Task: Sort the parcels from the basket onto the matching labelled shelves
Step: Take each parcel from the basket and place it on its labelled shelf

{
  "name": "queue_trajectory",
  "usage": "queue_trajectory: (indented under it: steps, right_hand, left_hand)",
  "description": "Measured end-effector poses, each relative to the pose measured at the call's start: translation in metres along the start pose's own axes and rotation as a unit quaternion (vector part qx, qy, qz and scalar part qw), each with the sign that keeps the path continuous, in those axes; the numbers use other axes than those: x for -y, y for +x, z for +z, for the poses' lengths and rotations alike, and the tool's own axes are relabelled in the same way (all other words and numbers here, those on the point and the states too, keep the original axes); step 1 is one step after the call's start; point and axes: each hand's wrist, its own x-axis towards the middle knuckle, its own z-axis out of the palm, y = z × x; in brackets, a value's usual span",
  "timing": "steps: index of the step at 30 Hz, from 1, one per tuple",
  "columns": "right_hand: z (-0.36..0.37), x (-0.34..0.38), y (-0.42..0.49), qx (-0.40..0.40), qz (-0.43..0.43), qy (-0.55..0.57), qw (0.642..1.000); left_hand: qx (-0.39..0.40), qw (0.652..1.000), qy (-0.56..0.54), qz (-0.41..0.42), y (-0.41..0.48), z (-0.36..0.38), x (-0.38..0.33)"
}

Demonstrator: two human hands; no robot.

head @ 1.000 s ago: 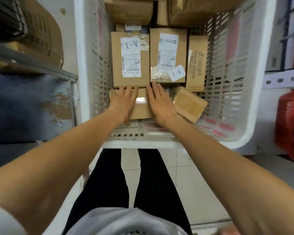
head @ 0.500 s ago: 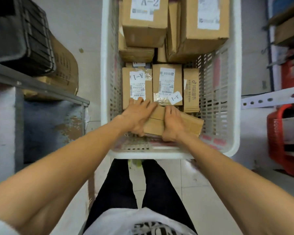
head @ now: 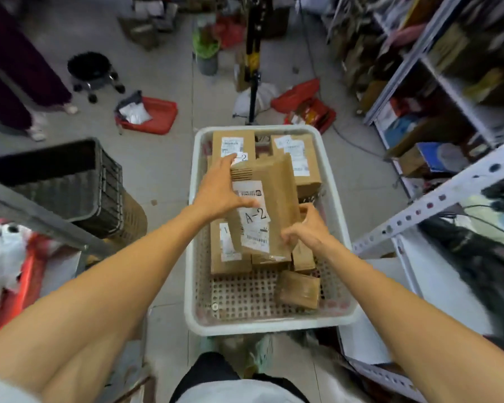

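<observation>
A white perforated basket (head: 197, 321) stands on the floor in front of me and holds several brown cardboard parcels. Above its middle I hold a flat brown parcel (head: 277, 205) with a white label reading A-2. My left hand (head: 220, 189) grips its left edge, thumb across the label. My right hand (head: 309, 228) grips its lower right edge. Beneath it lie more parcels; one at the far left (head: 233, 144) shows a label ending in 2, another (head: 298, 158) lies at the far right. A small unlabelled parcel (head: 298, 289) lies tilted near the basket's front right.
A white metal shelf rack (head: 437, 196) with mixed goods runs along the right. A dark crate (head: 79, 181) sits on a grey shelf edge at the left. On the floor beyond are a red tray (head: 154, 117), a black stool (head: 92, 71), a tripod stand (head: 252, 68) and a person's legs (head: 18, 82).
Both hands left the small parcel at the basket's near end and have taken up the flat A-2 parcel, lifted above the others. My view has risen and pulled back, showing the room.
</observation>
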Motion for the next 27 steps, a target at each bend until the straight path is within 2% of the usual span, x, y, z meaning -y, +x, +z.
queue_trajectory:
  steps: [2, 4, 6, 8, 12, 17, 21, 27]
  right_hand:
    - [-0.007, 0.012, -0.01, 0.015, -0.009, 0.069, 0.997]
    - [-0.012, 0.021, -0.015, 0.023, -0.019, 0.129, 0.991]
    - [-0.016, 0.029, -0.012, 0.027, -0.036, 0.19, 0.981]
    - [-0.017, 0.036, -0.013, 0.038, -0.057, 0.219, 0.973]
    - [-0.013, 0.04, -0.023, 0.046, -0.11, 0.202, 0.972]
    - [-0.013, 0.042, -0.035, 0.024, -0.16, 0.121, 0.979]
    - [-0.017, 0.043, -0.05, 0.042, -0.161, 0.032, 0.986]
    - [0.006, 0.048, -0.07, 0.045, -0.164, 0.006, 0.985]
  left_hand:
    - [-0.04, 0.999, -0.033, -0.009, 0.0, -0.011, -0.009]
    - [-0.037, 0.988, -0.141, -0.046, 0.001, -0.019, -0.019]
    - [0.011, 0.977, -0.2, -0.072, -0.002, -0.024, -0.026]
    - [0.056, 0.978, -0.186, -0.078, -0.008, -0.024, -0.028]
    - [0.029, 0.973, -0.222, -0.057, -0.027, -0.014, -0.037]
    - [0.004, 0.97, -0.243, -0.003, -0.045, -0.003, -0.035]
    - [0.029, 0.973, -0.229, -0.001, -0.058, -0.011, -0.031]
    - [0.058, 0.977, -0.204, -0.002, -0.073, -0.035, -0.02]
